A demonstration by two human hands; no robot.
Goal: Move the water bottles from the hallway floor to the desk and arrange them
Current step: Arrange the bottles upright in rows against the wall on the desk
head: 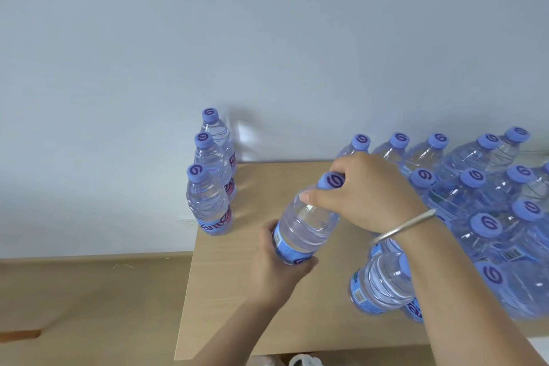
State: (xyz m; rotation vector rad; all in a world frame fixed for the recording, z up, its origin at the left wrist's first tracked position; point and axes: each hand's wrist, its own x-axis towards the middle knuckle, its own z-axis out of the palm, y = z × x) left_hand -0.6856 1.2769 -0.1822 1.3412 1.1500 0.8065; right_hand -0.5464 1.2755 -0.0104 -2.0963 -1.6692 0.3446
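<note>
Both my hands hold one tilted water bottle [306,226] above the bench [237,291]: left hand [277,264] curls round its base, right hand [365,196] grips its cap. Three upright bottles [208,202] line the bench's left edge; a wrapped pack [490,202] fills its right side.

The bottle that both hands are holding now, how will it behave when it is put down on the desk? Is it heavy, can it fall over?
The held bottle looks full of water, so probably fairly heavy for its size. It is tall and narrow, so likely to tip if set down tilted, as it is now. Its thin clear wall may flex under the left hand; the right hand holds it near the cap.
</note>
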